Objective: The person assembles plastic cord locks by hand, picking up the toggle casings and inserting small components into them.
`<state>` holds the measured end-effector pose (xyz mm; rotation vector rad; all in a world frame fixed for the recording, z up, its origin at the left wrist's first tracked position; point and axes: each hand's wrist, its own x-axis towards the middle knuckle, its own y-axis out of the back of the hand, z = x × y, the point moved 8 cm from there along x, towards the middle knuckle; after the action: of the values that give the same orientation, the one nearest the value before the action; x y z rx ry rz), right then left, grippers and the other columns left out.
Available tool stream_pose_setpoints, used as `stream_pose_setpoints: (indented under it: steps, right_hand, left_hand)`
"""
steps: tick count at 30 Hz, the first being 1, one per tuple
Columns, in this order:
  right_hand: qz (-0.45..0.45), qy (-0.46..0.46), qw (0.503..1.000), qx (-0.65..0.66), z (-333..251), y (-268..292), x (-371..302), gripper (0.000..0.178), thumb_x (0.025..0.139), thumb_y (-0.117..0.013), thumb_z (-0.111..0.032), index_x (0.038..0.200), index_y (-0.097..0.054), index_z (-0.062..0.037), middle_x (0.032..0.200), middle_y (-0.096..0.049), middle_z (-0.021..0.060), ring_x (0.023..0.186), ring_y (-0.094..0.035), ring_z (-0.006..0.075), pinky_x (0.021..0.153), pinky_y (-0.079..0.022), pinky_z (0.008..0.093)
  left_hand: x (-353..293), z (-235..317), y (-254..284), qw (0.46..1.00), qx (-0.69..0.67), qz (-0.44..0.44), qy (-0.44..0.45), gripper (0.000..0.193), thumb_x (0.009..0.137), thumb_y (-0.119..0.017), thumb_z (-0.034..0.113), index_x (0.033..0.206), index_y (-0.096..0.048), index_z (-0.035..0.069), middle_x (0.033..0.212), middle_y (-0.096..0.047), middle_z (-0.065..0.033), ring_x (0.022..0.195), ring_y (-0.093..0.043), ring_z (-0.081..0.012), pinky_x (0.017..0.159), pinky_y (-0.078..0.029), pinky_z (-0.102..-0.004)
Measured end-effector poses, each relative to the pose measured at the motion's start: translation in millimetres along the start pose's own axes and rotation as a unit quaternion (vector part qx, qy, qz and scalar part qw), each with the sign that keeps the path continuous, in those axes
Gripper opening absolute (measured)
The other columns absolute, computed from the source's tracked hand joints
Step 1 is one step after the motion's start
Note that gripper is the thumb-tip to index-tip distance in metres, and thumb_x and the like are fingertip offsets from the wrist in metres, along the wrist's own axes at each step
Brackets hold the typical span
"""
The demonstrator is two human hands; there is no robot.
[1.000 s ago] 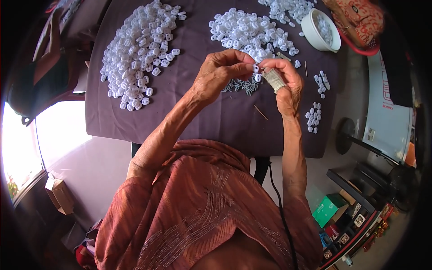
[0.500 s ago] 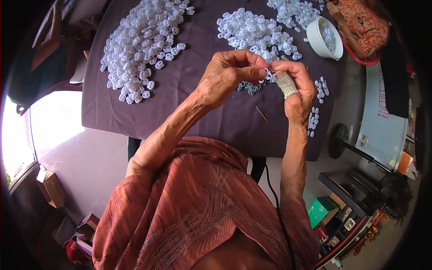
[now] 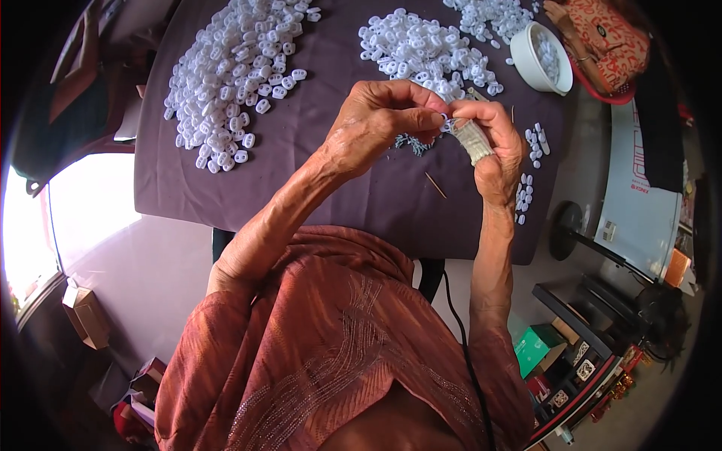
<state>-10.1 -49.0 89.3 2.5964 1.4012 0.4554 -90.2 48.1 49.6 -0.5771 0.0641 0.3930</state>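
Above the table, my left hand [image 3: 372, 124] is closed, thumb and index finger pinching a small white plastic cord-lock piece [image 3: 447, 125]. My right hand [image 3: 502, 146] meets it from the other side, its fingertips closed at the same piece. A pale cloth wrap [image 3: 474, 143] covers one finger of the right hand. Just below the fingertips lies a small heap of grey-blue bits [image 3: 414, 143], perhaps springs, partly hidden by my left hand. Nearer to me, a thin brown pointed stick [image 3: 435, 185] rests on the dark tablecloth [image 3: 361, 203].
Big piles of white two-hole pieces lie at the left [image 3: 226, 75] and behind my hands [image 3: 421, 45]. Smaller white parts [image 3: 524, 194] line the right edge. A white tub [image 3: 538, 60] stands far right, beside another person's arm [image 3: 590, 68]. A black cable [image 3: 459, 323] hangs before me.
Both hands stay pinched together at the white piece, with the fingers shifting only slightly. The whole view has moved a little.
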Motion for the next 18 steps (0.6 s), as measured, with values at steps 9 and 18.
stream_pose_setpoints:
  steps: [9,18]
  right_hand:
    - [0.003,0.012,0.999,-0.051,-2.0,1.1,-3.3,0.029,0.072,-0.048,-0.017,0.092,-0.055,0.0017,0.091,-0.059,0.0069,0.079,-0.054,0.0101,0.074,-0.042,0.0214]
    - [0.000,0.064,0.995,-0.074,-16.5,-2.9,-3.1,0.032,0.072,-0.050,-0.022,0.093,-0.054,0.0023,0.090,-0.059,0.0078,0.079,-0.056,0.0117,0.073,-0.044,0.0234]
  left_hand:
    - [0.3,-0.5,-1.3,1.000,0.012,-0.013,0.004,0.013,0.076,-0.063,0.005,0.086,-0.062,-0.003,0.072,-0.061,-0.0070,0.064,-0.057,-0.0126,0.062,-0.047,-0.0246]
    - [-2.2,3.6,-3.6,1.000,0.005,0.013,-0.013,0.014,0.075,-0.063,0.004,0.086,-0.062,-0.005,0.074,-0.062,-0.0093,0.064,-0.058,-0.0131,0.062,-0.047,-0.0246]
